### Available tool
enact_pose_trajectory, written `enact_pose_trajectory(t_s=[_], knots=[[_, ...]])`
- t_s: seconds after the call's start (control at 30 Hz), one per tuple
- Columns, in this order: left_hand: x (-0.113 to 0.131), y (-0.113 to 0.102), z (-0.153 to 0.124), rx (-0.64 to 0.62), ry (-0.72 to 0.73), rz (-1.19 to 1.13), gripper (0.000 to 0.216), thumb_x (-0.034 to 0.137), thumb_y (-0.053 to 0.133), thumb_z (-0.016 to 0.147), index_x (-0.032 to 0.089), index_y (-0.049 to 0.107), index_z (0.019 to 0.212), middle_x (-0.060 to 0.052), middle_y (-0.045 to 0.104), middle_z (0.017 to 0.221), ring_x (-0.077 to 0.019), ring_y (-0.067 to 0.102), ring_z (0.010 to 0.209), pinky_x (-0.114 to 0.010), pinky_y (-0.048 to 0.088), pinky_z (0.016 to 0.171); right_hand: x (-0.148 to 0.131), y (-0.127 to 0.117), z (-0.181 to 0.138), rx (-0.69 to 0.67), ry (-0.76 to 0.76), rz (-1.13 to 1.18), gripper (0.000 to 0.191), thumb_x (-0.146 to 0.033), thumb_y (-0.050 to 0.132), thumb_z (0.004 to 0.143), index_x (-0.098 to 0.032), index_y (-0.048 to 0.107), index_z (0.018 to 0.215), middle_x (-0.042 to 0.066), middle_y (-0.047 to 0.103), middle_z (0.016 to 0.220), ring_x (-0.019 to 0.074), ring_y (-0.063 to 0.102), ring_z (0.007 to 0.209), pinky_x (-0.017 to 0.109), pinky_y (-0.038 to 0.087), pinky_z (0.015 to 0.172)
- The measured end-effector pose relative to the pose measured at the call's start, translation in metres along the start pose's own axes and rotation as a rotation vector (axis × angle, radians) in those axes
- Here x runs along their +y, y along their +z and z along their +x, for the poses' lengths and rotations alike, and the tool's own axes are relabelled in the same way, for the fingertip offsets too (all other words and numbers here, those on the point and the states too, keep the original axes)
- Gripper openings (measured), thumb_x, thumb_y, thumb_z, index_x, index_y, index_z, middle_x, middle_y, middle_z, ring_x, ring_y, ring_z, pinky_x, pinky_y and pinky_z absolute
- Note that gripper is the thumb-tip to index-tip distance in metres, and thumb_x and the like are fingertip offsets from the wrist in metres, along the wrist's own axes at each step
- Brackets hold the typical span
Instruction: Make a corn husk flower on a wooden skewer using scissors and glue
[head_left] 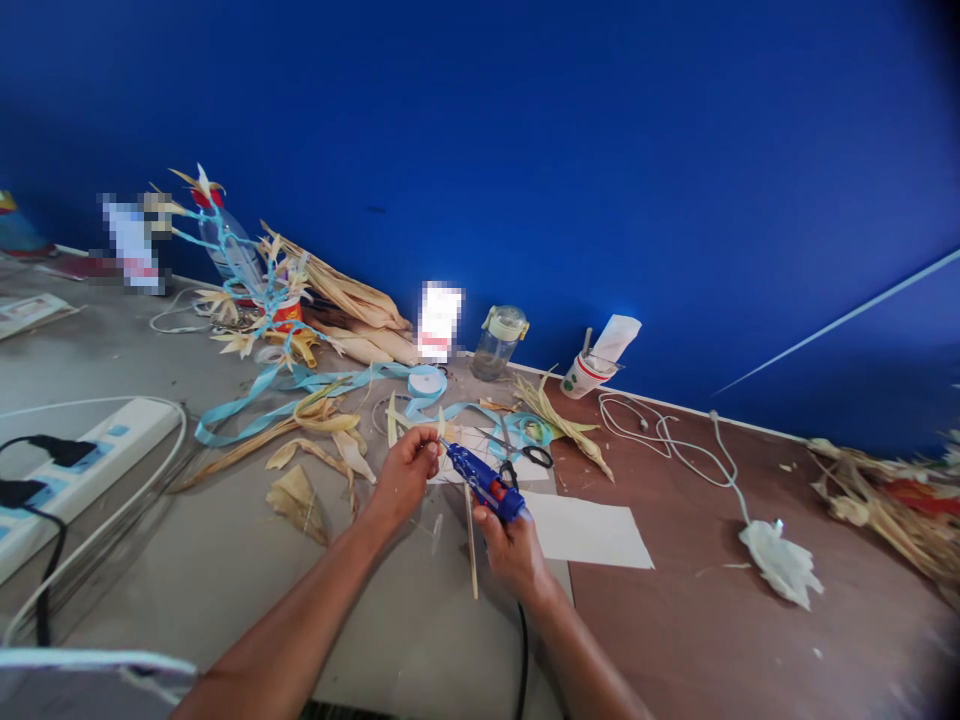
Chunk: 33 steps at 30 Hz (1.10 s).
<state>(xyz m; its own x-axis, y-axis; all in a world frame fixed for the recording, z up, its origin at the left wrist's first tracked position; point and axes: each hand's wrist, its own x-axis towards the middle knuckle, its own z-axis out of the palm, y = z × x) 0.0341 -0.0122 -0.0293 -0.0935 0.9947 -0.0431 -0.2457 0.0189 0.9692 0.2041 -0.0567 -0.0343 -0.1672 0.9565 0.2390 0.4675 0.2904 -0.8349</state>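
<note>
My right hand [519, 560] is wrapped round a blue hot glue gun [480, 475]; its nozzle points up and left at my left fingertips. My left hand [409, 468] is closed in a pinch on a small pale piece of corn husk [441, 420], whose tip shows above the fingers. Nozzle and husk are very close; whether they touch I cannot tell. Black-handled scissors [536, 456] lie just beyond the glue gun. A thin wooden stick [472, 550] rests on the table between my hands, and a white sheet of paper [592, 530] lies to the right.
Loose corn husks [330, 430] and light blue ribbon [247, 405] spread across the left. Blue-wrapped branches with husk flowers [274, 300] stand behind. A glass jar [496, 345] and a paper cup [589, 375] line the blue wall. A power strip [97, 460] sits at left; white cable [679, 440] loops at right.
</note>
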Motion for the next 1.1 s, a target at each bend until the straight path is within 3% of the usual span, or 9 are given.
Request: enact_pose_trajectory(t_s=[1.1], knots=[[0.0011, 0.0032, -0.0009, 0.018, -0.013, -0.007, 0.018, 0.032, 0.061, 0.069, 0.017, 0.055, 0.076, 0.004, 0.049, 0.064, -0.006, 0.04, 0.049, -0.021, 0.032, 0.048, 0.0001, 0.0004, 0.0016, 0.042, 0.014, -0.061, 0.035, -0.044, 0.047, 0.085, -0.014, 0.065, 0.08, 0.007, 0.065, 0.072, 0.018, 0.059, 0.063, 0.026, 0.048, 0.061]])
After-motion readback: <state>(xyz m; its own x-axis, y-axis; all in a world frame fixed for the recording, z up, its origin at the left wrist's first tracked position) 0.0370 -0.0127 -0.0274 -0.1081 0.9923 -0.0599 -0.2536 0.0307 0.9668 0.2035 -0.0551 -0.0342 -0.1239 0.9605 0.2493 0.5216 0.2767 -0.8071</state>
